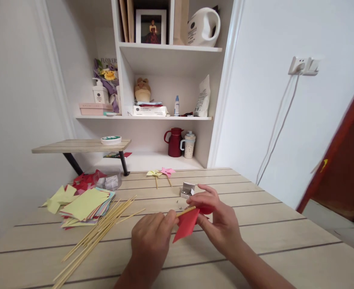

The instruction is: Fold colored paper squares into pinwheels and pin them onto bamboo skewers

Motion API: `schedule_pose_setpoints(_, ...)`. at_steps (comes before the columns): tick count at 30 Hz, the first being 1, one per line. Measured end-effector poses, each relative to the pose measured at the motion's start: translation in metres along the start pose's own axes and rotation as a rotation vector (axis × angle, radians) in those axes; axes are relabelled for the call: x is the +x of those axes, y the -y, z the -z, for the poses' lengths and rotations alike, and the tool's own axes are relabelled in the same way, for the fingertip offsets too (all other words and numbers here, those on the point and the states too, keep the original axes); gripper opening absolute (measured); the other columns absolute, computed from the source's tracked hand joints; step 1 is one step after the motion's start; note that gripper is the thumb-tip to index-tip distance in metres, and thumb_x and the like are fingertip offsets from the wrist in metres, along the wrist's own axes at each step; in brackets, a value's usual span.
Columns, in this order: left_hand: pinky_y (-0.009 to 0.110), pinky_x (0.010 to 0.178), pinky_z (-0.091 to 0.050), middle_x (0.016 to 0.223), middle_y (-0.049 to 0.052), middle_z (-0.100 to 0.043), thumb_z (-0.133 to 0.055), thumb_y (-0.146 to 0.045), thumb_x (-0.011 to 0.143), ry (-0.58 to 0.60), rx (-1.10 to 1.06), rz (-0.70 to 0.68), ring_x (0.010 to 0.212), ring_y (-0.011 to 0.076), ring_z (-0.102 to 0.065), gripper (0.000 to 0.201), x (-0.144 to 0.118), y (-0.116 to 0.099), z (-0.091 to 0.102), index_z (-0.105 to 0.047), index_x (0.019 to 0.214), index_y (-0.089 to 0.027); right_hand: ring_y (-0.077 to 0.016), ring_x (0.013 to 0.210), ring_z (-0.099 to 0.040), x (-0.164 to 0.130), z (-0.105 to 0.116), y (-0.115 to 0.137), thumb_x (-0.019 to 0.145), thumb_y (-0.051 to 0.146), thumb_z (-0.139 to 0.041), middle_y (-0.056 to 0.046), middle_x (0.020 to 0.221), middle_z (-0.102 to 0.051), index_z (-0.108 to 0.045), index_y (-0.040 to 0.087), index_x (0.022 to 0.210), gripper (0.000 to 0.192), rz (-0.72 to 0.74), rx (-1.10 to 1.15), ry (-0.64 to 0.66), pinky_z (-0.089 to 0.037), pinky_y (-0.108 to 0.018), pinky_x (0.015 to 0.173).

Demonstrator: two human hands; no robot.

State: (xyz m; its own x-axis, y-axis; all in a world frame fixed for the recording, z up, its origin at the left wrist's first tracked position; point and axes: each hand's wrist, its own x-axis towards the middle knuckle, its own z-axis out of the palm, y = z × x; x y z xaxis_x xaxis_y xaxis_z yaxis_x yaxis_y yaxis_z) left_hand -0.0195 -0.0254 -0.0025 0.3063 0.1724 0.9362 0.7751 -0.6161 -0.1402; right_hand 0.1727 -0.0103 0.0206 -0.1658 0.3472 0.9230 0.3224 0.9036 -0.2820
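My left hand (152,237) is closed around a thin wooden stick (187,211) whose end points to the right. Between the fingers of my right hand (222,220) is a red paper pinwheel (185,228), one blade hanging down toward the left. The stick's far end lies against the pinwheel; my right fingers partly hide where they meet. Just beyond my hands stands a small open box (188,189) of tiny pins, with a few loose pins (180,208) beside it. Farther back lie a yellow pinwheel (154,174) and a pink pinwheel (167,172) on sticks.
Left of my hands lie several wooden sticks (97,237), a stack of coloured paper (86,205), and red paper pieces (84,181) near a clear container (112,181). A raised wooden stand (83,146) is behind them. Shelves with a red jug (174,143) line the back.
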Motion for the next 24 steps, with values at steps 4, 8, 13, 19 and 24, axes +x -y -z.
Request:
schedule_pose_setpoints(4,0.026,0.056,-0.046,0.063,0.000,-0.067,-0.051,-0.016,0.098,-0.033,0.001,-0.023,0.056,0.0138,-0.064,0.012,0.0041,-0.0014,0.0013,-0.062,0.099,-0.014,-0.0198,0.077,-0.071,0.0014,0.0024,-0.0018,0.086,0.016,-0.070,0.000,0.086,-0.076,-0.062,0.027,0.110,0.028,-0.006,-0.002,-0.022,-0.043,-0.058,0.107)
schedule_pose_setpoints(8,0.025,0.056,-0.048,0.063,0.000,-0.068,-0.050,-0.016,0.098,-0.040,0.005,-0.030,0.055,0.0134,-0.065,0.013,0.0064,-0.0012,0.0019,-0.062,0.098,-0.014,-0.0203,0.078,-0.071,0.0030,0.0048,-0.0029,0.087,0.020,-0.070,0.000,0.085,-0.076,-0.065,0.027,0.105,0.019,0.000,0.002,-0.009,-0.043,-0.058,0.106)
schedule_pose_setpoints(13,0.024,0.056,-0.049,0.064,0.001,-0.069,-0.049,-0.017,0.098,-0.049,0.021,-0.009,0.055,0.0135,-0.066,0.014,0.0066,0.0012,0.0018,-0.063,0.097,-0.015,-0.0216,0.081,-0.071,0.0043,0.0065,-0.0017,0.087,0.030,-0.073,-0.002,0.089,-0.076,-0.066,0.026,0.104,0.019,0.023,0.025,0.028,-0.043,-0.056,0.105)
schedule_pose_setpoints(19,0.024,0.056,-0.049,0.064,0.000,-0.069,-0.049,-0.016,0.098,-0.044,0.015,-0.004,0.056,0.0127,-0.066,0.016,0.0042,0.0005,0.0008,-0.064,0.096,-0.017,-0.0210,0.078,-0.071,0.0053,0.0057,-0.0016,0.087,0.029,-0.071,-0.002,0.085,-0.076,-0.067,0.027,0.101,0.014,0.007,0.009,-0.005,-0.046,-0.054,0.102)
schedule_pose_setpoints(24,0.025,0.054,-0.046,0.062,0.000,-0.066,-0.055,-0.015,0.095,-0.022,-0.009,-0.020,0.054,0.0130,-0.063,0.009,0.0015,0.0003,-0.0004,-0.064,0.099,-0.014,-0.0196,0.076,-0.070,0.0058,0.0054,-0.0011,0.087,0.018,-0.068,0.000,0.081,-0.074,-0.067,0.026,0.092,0.010,0.015,-0.035,-0.004,-0.047,-0.052,0.099)
